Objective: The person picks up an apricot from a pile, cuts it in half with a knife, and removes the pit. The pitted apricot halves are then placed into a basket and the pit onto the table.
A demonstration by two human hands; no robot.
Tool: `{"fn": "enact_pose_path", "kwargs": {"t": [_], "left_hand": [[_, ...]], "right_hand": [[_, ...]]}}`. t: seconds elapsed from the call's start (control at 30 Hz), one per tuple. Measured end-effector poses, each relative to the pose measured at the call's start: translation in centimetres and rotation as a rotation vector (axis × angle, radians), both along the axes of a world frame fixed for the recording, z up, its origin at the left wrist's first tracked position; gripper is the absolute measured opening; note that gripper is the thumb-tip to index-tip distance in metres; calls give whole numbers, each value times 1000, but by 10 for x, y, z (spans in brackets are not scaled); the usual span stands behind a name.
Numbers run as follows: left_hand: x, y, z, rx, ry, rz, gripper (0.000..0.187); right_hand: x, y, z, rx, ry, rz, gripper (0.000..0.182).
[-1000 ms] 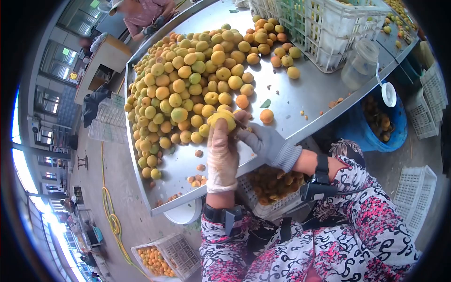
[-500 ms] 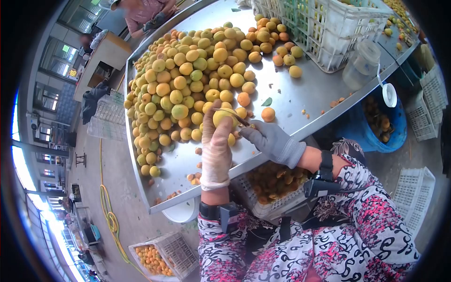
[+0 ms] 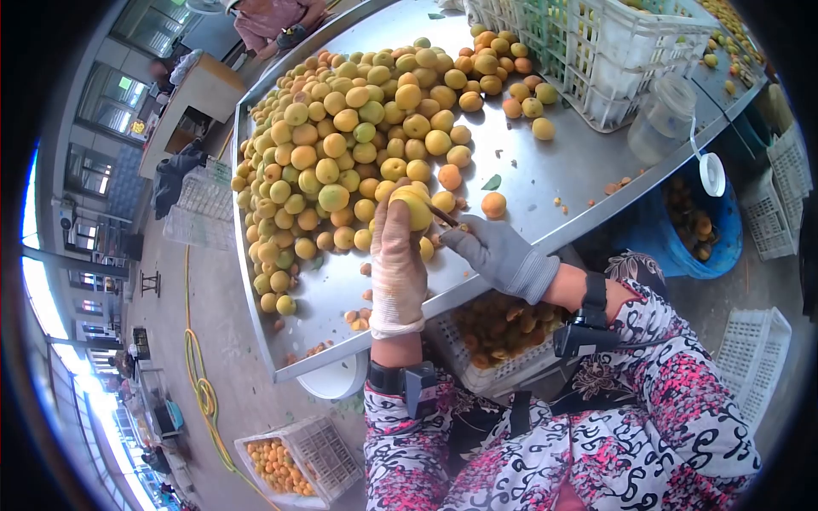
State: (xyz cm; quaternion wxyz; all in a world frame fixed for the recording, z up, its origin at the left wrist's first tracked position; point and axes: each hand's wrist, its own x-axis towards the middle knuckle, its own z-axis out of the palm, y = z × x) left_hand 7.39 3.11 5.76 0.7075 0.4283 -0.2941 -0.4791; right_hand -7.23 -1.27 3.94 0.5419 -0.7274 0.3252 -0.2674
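My left hand (image 3: 399, 277), in a whitish, stained glove, is closed around a yellow apricot (image 3: 412, 208) above the near side of the metal table (image 3: 511, 192). A grey glove covers my right hand (image 3: 504, 259), whose fingers grip a small knife (image 3: 444, 217) with a dark, thin shaft. The knife's tip meets the right side of the apricot, and its blade is mostly hidden. Just beyond my hands lies a large pile of apricots (image 3: 332, 145), yellow, orange and greenish. One loose apricot (image 3: 493, 204) sits to the right of the pile.
A white crate (image 3: 588, 64) and a clear plastic jar (image 3: 660, 119) stand on the table's right. Below the edge are a crate of halved fruit (image 3: 503, 328), a blue tub (image 3: 724, 243) and a white bucket (image 3: 332, 379). A co-worker (image 3: 273, 21) is across the table.
My left fingers have shifted on the apricot, leaving more of it showing. The thin blade strip seen across its top is no longer visible. The view has shifted slightly.
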Motion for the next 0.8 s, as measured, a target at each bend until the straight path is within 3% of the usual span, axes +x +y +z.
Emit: {"fn": "enact_pose_path", "kwargs": {"t": [0.13, 0.2, 0.27, 0.37, 0.47, 0.53, 0.57, 0.8], "left_hand": [[-8, 2, 8, -22, -50, 83, 45], [-8, -3, -9, -52, 237, 25, 46], [-16, 0, 3, -52, 249, -16, 45], [-18, -3, 13, -33, 185, -55, 48], [-20, -5, 12, 94, 206, 52, 44], [-20, -6, 7, 152, 43, 102, 39], [-24, -6, 8, 149, 105, 117, 32], [-27, -5, 3, 106, 213, 130, 32]], "right_hand": [[4, 11, 0, -6, -33, -20, 42], [12, 12, -11, -37, -45, -52, 43], [12, 11, -10, -71, -56, -82, 43], [8, 6, 0, -105, 75, -73, 44], [9, 6, -1, -117, 226, -30, 47], [13, 8, -10, -34, 82, -42, 48], [14, 9, -12, -33, 82, -43, 48], [16, 14, -13, 122, -18, -46, 49]]}}
